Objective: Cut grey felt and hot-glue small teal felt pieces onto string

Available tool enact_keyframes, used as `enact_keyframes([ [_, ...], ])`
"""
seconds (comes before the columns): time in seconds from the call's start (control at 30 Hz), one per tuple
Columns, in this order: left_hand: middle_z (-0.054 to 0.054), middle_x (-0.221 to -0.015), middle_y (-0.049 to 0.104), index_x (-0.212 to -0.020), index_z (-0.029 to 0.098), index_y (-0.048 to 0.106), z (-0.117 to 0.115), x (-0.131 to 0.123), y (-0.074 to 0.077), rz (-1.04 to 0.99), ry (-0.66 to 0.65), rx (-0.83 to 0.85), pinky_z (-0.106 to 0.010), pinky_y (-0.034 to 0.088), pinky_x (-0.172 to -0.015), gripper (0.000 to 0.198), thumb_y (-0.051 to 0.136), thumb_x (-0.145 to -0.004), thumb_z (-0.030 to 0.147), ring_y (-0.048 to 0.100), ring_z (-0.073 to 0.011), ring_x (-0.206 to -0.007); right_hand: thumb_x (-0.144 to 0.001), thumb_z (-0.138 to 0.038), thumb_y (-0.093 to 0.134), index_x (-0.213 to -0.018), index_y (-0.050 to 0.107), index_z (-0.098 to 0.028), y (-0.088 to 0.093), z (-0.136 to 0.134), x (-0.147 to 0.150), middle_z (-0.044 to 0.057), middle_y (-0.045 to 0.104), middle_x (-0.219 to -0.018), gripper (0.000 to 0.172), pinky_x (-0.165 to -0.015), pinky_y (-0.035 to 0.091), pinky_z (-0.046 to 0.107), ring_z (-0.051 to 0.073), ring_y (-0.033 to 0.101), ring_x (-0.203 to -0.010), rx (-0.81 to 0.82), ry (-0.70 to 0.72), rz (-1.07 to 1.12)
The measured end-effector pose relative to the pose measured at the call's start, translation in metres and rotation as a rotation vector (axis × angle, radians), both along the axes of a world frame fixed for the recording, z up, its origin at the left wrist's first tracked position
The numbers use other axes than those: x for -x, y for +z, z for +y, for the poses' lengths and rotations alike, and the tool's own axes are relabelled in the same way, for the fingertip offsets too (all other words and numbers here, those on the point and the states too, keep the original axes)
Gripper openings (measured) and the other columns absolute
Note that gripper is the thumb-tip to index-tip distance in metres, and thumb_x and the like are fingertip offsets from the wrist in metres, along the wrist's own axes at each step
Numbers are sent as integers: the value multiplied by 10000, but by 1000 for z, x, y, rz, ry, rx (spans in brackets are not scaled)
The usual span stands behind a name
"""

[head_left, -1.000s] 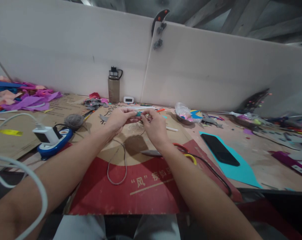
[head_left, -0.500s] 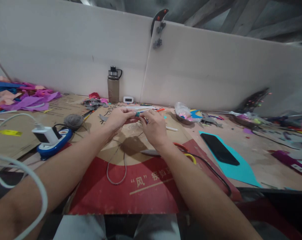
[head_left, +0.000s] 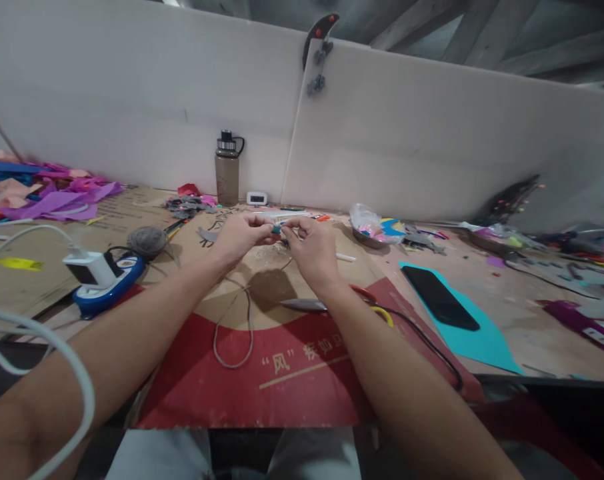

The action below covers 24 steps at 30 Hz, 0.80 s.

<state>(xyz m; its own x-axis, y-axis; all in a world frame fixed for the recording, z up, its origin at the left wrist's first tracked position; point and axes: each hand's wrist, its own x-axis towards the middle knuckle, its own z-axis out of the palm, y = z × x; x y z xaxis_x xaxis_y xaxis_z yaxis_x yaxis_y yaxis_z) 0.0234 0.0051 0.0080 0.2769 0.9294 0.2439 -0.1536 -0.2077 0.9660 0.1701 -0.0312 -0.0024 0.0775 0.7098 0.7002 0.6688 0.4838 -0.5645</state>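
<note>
Over the middle of the cardboard, my left hand and my right hand meet, fingertips nearly touching. Between them they pinch a small teal piece, mostly covered by the fingers, so its kind cannot be made out. A thin grey cord hangs or trails below the hands and lies in a loop on the red part of the cardboard. Beneath my right forearm lie scissors with red and yellow handles, partly hidden by the arm.
Left stand a blue power strip with a white charger and a ball of grey yarn. A bottle and small clock stand by the wall. Right are a phone on turquoise sheet, a bowl and a purple glue gun.
The fingers of my right hand have shifted and re-gripped at the teal piece, the hand tilting slightly up. My left hand stays nearly in place. The cord loop has not moved.
</note>
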Motion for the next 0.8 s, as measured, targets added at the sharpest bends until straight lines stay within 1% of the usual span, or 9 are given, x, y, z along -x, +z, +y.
enact_keyframes([
  [0.17,-7,-624,644,-662,145,660,-2,0,2,41,16,-12,-280,534,-739,55,708,-689,144,626,-99,-601,-795,-320,567,-814,692,-182,3,-2,1,40,668,-752,186,-623,400,259,159,568,-694,81,-9,70],
  [0.27,-8,-630,652,-663,155,660,0,0,1,49,1,-28,-272,534,-731,53,703,-694,145,633,-101,-608,-775,-340,573,-797,701,-178,4,-2,1,28,638,-678,208,-571,372,244,146,538,-633,106,-17,97],
  [0.33,-13,-633,656,-666,154,661,1,1,0,65,-14,-50,-275,535,-729,50,698,-700,151,636,-105,-617,-764,-354,574,-794,702,-171,4,-1,0,15,607,-622,225,-536,347,236,131,501,-577,124,-21,128],
  [0.43,-22,-638,659,-668,148,662,0,1,1,94,-33,-78,-277,538,-725,53,698,-703,165,635,-109,-625,-748,-365,570,-771,693,-162,4,-1,0,-18,522,-523,238,-481,292,228,103,408,-486,163,-17,170],
  [0.5,-27,-647,662,-675,145,665,-1,1,2,104,-41,-80,-277,538,-720,54,707,-696,171,634,-111,-625,-734,-359,569,-749,680,-162,5,-2,1,-42,451,-475,227,-455,257,224,89,346,-450,192,-10,189],
  [0.57,-32,-652,666,-678,147,667,-2,1,3,106,-51,-70,-282,538,-714,59,716,-691,176,634,-115,-622,-716,-349,574,-733,666,-165,7,-3,1,-57,409,-460,206,-443,242,221,82,318,-439,214,-1,204],
  [0.7,-38,-664,672,-685,160,681,0,3,2,98,-114,-65,-295,541,-708,66,726,-698,207,634,-121,-617,-689,-325,580,-721,637,-171,8,-2,0,-59,431,-478,168,-443,250,215,79,331,-444,239,29,240],
  [0.8,-54,-725,692,-740,155,703,5,4,1,81,-176,-51,-300,542,-736,99,732,-698,240,654,-132,-667,-692,-315,566,-720,619,-169,6,2,-2,-48,466,-498,158,-443,258,210,80,366,-454,242,55,276],
])
